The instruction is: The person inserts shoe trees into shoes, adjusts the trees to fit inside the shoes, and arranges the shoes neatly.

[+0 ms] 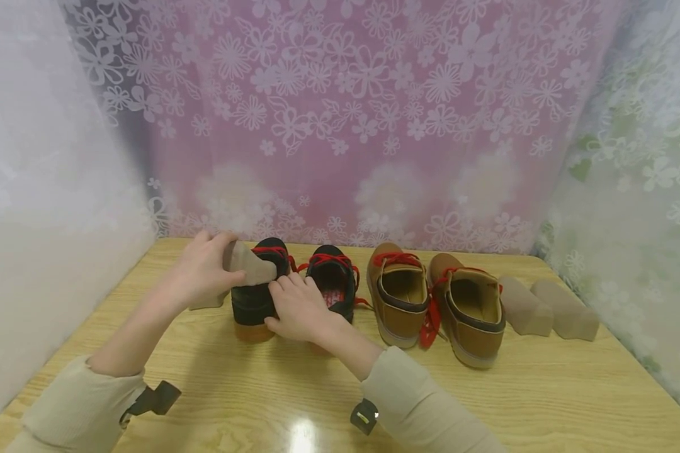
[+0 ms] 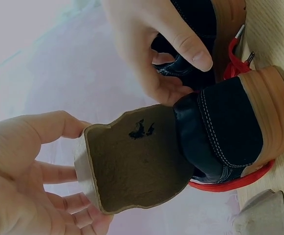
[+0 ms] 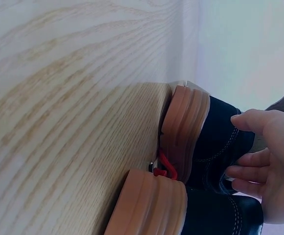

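Observation:
My left hand [image 1: 201,267] holds a grey-brown molded pulp shoe insert [image 1: 257,269] by its wide end, thumb on one side and fingers on the other. In the left wrist view the hollow of the insert [image 2: 137,161] faces the camera, and its far end reaches into the opening of a black shoe [image 2: 229,122] with red laces. My right hand [image 1: 300,308] grips that shoe by its collar, the thumb at the heel [image 3: 225,129]. Beside it stands the second black shoe [image 1: 348,283], with a red insole showing inside.
Two brown shoes with red laces, a left one [image 1: 399,324] and a right one [image 1: 478,340], stand to the right. Past them lie two pulp inserts, one here [image 1: 527,308]. Another insert [image 1: 209,303] lies behind my left hand. A flowered pink curtain [image 1: 328,126] hangs behind the wooden table [image 1: 249,396].

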`<state>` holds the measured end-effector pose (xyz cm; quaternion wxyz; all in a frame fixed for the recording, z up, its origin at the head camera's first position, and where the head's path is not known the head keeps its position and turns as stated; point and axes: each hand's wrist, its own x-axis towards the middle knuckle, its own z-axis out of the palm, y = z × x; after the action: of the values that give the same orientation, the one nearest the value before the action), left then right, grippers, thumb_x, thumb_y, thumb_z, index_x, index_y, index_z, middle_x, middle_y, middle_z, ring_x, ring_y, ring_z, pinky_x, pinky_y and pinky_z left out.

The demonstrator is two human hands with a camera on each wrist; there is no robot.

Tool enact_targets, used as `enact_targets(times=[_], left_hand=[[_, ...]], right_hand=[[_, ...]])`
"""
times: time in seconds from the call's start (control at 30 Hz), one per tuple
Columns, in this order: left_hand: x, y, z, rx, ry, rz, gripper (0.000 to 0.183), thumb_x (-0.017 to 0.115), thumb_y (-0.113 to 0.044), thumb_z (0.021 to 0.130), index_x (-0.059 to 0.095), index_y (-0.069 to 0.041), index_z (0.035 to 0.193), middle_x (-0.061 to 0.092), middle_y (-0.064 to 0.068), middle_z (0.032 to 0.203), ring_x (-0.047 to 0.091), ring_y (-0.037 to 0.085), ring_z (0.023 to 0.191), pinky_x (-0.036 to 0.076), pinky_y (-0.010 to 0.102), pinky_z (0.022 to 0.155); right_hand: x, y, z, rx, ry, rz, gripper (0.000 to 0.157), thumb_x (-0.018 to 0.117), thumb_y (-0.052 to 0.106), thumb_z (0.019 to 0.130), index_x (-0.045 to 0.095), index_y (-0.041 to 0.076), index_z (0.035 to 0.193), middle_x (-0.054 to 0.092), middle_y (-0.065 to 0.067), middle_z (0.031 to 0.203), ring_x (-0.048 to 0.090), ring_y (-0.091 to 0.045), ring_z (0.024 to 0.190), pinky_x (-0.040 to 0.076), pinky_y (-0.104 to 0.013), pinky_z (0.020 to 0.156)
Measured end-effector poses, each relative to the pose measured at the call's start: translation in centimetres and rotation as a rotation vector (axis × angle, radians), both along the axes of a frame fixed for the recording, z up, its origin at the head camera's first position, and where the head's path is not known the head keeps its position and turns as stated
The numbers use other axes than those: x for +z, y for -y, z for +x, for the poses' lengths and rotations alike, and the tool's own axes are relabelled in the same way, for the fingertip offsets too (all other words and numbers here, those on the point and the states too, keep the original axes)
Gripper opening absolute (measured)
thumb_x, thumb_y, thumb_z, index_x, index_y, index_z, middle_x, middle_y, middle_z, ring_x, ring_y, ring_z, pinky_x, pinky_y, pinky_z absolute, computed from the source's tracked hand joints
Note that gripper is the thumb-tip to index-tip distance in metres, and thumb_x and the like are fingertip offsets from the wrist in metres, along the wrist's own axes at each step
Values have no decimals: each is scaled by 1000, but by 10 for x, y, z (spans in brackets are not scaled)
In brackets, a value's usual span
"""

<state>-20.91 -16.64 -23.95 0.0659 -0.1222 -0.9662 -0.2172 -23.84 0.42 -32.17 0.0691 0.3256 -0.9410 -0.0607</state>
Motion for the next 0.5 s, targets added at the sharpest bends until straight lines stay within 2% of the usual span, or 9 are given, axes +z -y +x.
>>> enact_targets(times=[0.5], left_hand=[[-4,-4,-7,22,28,0,65,65,-25,85,37,4,136,38,33,125,43,47,108,39,57,85]], right_hand=[[-1,0,1,1,-17,13,58,57,51,85,50,12,127,51,-1,122,44,-19,112,36,-35,87]])
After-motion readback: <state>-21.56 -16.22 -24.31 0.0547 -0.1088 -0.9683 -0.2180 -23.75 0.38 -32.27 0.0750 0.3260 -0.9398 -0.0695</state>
